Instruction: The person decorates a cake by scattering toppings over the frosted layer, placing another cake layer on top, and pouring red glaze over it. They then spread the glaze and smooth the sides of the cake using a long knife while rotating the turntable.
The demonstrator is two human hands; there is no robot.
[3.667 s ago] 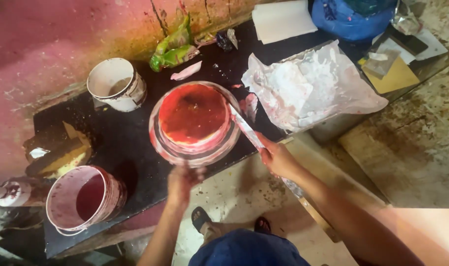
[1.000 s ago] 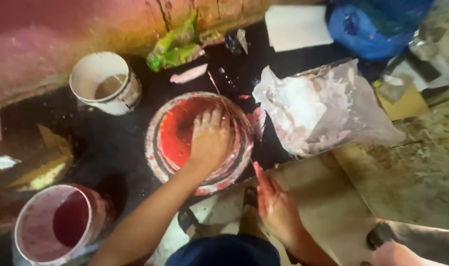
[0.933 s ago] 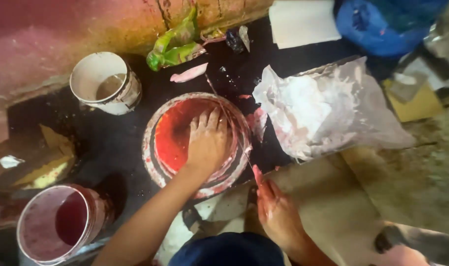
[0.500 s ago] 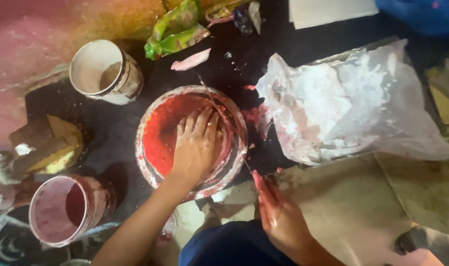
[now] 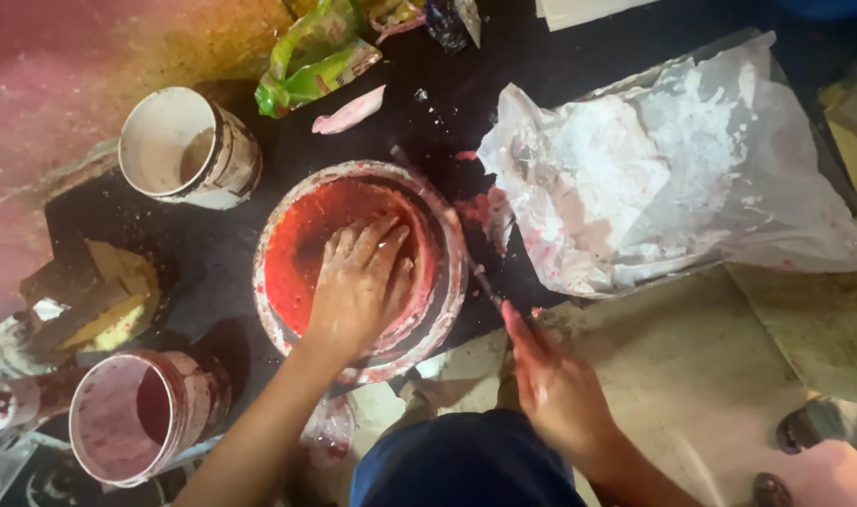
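Head view, current moment. A round bowl [image 5: 358, 258] of red paste [image 5: 301, 239] sits at the centre of a dark sheet [image 5: 503, 56] spread on the floor. The left hand [image 5: 358, 286] lies palm-down in the paste, fingers spread and pointing toward 12 o'clock, pressing and gripping nothing. The right hand [image 5: 555, 390], at 4 o'clock from the bowl, is smeared red and pinches the low end of a thin stick [image 5: 447, 221], which runs up toward 11 o'clock across the bowl's rim.

Handling, as judged: the paste looks wet, soft and slippery, so it would smear and slide off the fingers. The bowl looks rigid and moderately heavy with its load; the rim, taken at opposite sides, appears the surest hold, though it is coated and likely slick.

Surroundings: a white bucket [image 5: 189, 150] at 10 o'clock, a pink-stained bucket [image 5: 137, 418] at 7 o'clock, a crumpled white plastic sheet [image 5: 654, 178] at 2 o'clock, a green packet [image 5: 316, 56] at 12 o'clock.

Against the earliest picture: the left hand was at the bowl's near edge; it now rests inside. The right hand has dropped lower, and the camera stands closer.
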